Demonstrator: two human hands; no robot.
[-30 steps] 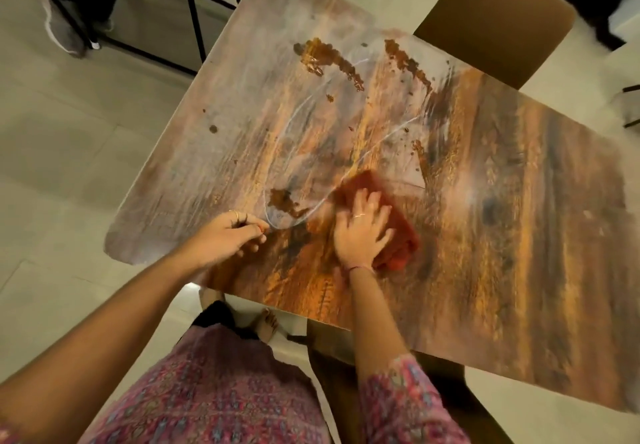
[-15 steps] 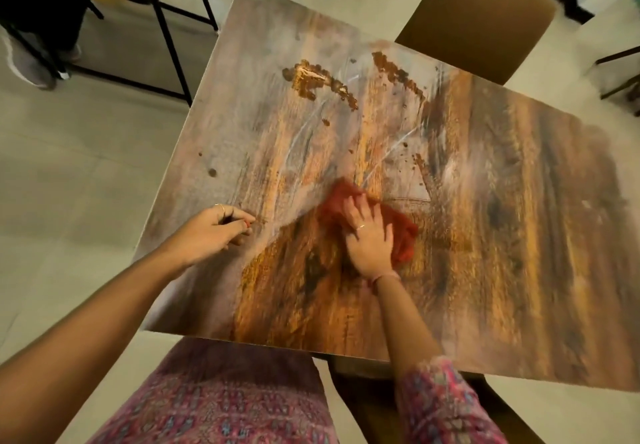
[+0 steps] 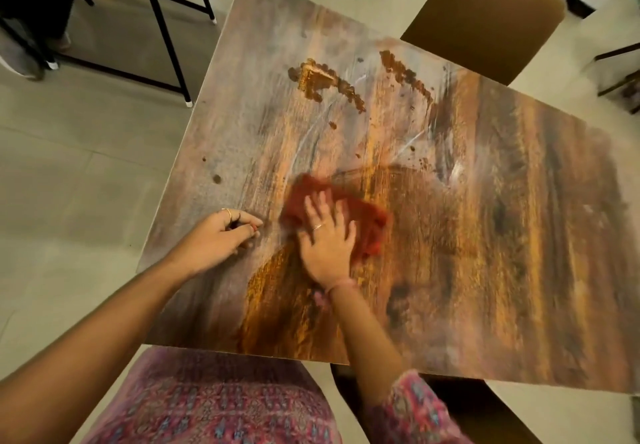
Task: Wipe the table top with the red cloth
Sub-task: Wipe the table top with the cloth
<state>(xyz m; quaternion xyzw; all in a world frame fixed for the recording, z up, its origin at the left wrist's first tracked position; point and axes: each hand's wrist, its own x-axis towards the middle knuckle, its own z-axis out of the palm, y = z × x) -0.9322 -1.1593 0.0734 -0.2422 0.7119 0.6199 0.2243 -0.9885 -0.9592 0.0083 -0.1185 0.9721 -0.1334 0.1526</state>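
Observation:
The wood-grain table top (image 3: 502,236) fills the view, with brown spill stains (image 3: 325,85) toward its far side and wet smear marks around the middle. The crumpled red cloth (image 3: 367,225) lies near the table's middle-left. My right hand (image 3: 327,239) presses flat on the cloth with fingers spread. My left hand (image 3: 221,236) rests on the table close to its left edge, fingers curled under, holding nothing that I can see.
A brown chair seat (image 3: 485,14) stands beyond the far edge. Another table with black metal legs (image 3: 162,28) is at the upper left. A second chair (image 3: 467,416) sits under the near edge. Pale tiled floor surrounds the table.
My right hand has slid the cloth leftward across the table toward my left hand, wiping away the small stain near the front. The left hand has stayed put.

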